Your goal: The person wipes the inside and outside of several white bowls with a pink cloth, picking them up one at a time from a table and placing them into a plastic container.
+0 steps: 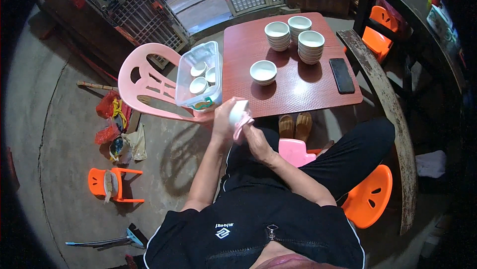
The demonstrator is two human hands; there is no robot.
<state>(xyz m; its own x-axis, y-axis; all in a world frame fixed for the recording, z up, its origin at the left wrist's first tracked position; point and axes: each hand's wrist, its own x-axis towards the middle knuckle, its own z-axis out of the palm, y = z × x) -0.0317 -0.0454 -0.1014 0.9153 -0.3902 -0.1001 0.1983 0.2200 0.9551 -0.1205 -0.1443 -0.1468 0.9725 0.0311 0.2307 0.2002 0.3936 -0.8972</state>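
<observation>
My left hand (223, 120) grips a white bowl (237, 111) over my lap, just off the near left corner of the red-brown table (238, 45). Against the bowl's side, my right hand (258, 143) holds a pink cloth (242, 127). A short stack of white bowls (263, 71) stands on the table in front of my hands. Farther back are three taller bowl stacks (277, 32), (299, 24), (311, 43). Left of the table, a clear plastic bin (180, 82) with several white bowls (199, 85) in it sits on a pink chair (130, 82).
A black phone (341, 76) lies near the table's right edge. A worn wooden bench (387, 93) curves along the right, beside an orange chair (369, 198). Bags (108, 106), a small orange chair (97, 182) and a broom (100, 243) are on the floor at left.
</observation>
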